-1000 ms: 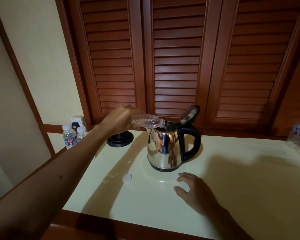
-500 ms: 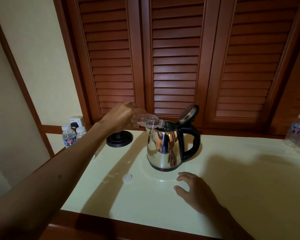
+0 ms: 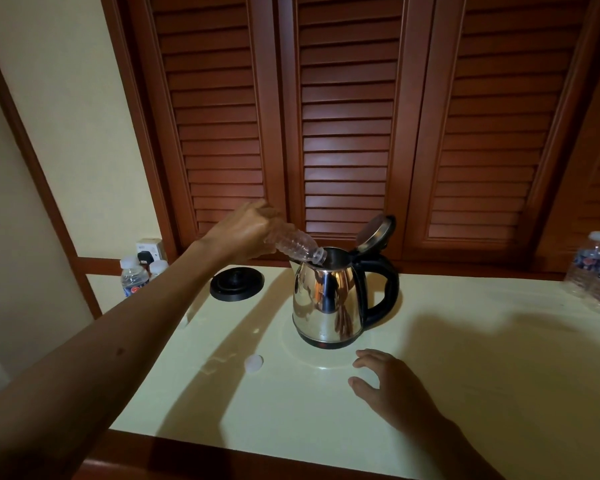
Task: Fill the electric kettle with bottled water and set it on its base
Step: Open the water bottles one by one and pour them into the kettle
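Two hands out: left hand [image 3: 243, 233] wrapped round bottle [image 3: 293, 245], neck tipped down-right into open kettle [image 3: 329, 303] on tabletop [image 3: 465, 358]. Right hand [image 3: 388, 386] loose, empty, nearest the handle. Base [image 3: 237, 284] well left of kettle, so probably a leftward carry next.

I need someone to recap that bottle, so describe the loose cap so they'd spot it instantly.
Start at the shiny steel kettle on the pale table. Look nearer and left of its foot: the bottle cap lies alone, a small white disc, unlike the larger black base farther back.
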